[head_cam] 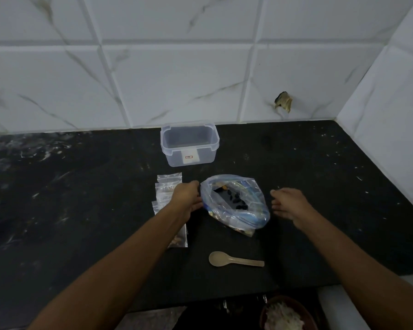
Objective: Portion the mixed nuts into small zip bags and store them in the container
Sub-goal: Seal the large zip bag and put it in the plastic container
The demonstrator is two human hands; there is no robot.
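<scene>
A large clear bag of mixed nuts point(235, 203) with a blue zip rim lies open on the black counter point(81, 186); dark nuts show inside. My left hand point(187, 198) pinches the bag's left rim. My right hand point(289, 203) hovers just right of the bag, fingers loosely spread, holding nothing. Several small zip bags point(168, 186) lie in a column left of the big bag, partly under my left forearm; the nearest one holds some nuts. A clear lidless container point(190, 145) stands behind, near the wall. A pale spoon point(234, 259) lies in front of the bag.
White marble-look tiled walls point(200, 67) close the back and right side of the counter. A bowl with pale food point(284, 315) sits below the counter's front edge at the bottom right.
</scene>
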